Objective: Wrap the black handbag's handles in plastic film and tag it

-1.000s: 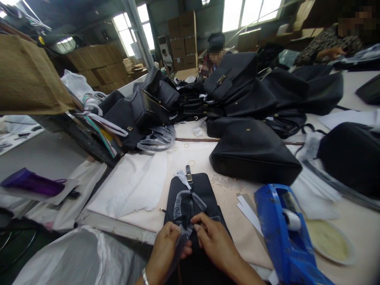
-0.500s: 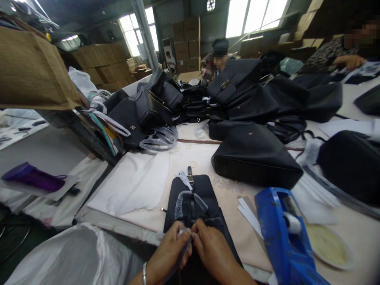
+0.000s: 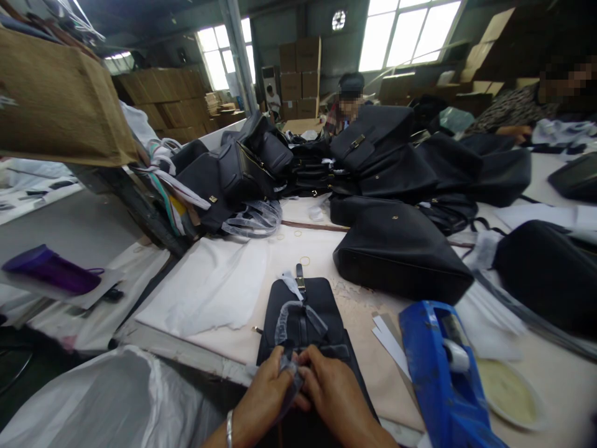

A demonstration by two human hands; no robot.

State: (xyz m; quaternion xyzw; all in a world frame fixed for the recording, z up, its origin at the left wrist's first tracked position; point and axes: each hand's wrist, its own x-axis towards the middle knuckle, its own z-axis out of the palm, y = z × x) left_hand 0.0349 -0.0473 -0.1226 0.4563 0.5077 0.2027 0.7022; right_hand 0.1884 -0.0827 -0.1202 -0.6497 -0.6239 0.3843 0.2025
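Observation:
A black backpack (image 3: 321, 295) lies on the table's near edge, its flap and buckled tab (image 3: 301, 283) pointing away from me. Clear plastic film covers its top handle (image 3: 282, 318). Over the lower end of the bag, my left hand (image 3: 265, 391) is closed round a plastic-wrapped strap (image 3: 293, 381). My right hand (image 3: 333, 384) meets it there, thumb and fingers pinched on the same wrapped strap. The fingers hide the exact spot they grip. A silver bracelet is on my left wrist.
A blue tape dispenser (image 3: 431, 367) stands right of the bag, beside a round dish (image 3: 510, 392) and paper strips (image 3: 392, 345). White sheets (image 3: 205, 286) lie left. Several black bags (image 3: 401, 249) fill the table's far side, where co-workers sit. A white plastic sack (image 3: 107, 398) is lower left.
The view has tilted up slightly. My hands stay together at the wrapped strap, and the fingers have shifted a little. At the far right, a co-worker's hand has moved left and down.

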